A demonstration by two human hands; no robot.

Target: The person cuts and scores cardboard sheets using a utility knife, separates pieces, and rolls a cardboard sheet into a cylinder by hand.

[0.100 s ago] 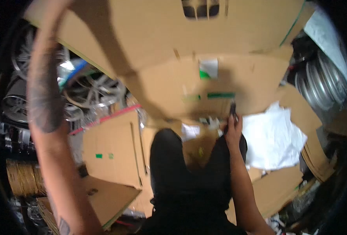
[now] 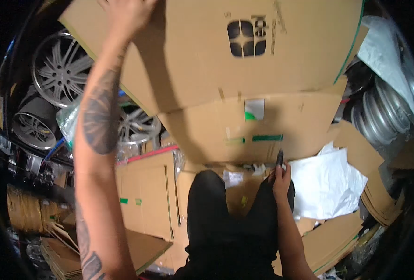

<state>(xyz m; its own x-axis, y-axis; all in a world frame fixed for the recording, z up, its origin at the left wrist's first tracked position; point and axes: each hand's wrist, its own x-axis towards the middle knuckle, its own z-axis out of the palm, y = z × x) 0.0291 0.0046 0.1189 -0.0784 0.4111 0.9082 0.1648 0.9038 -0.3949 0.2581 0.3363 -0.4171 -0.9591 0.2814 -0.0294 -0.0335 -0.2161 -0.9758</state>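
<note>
Board (image 2: 193,65) is brown cardboard ahead of the knees (image 2: 207,186), creased across, black logo (image 2: 247,39) above, green tape (image 2: 267,137) below; right hand (image 2: 280,181) grasps a dark tool (image 2: 280,157) by its lower edge, left hand (image 2: 131,14) at its upper left, can't tell if gripping. Left edge borders wheels (image 2: 61,76), right edge nears rims (image 2: 379,112); widest room is across the face between the hands.
</note>
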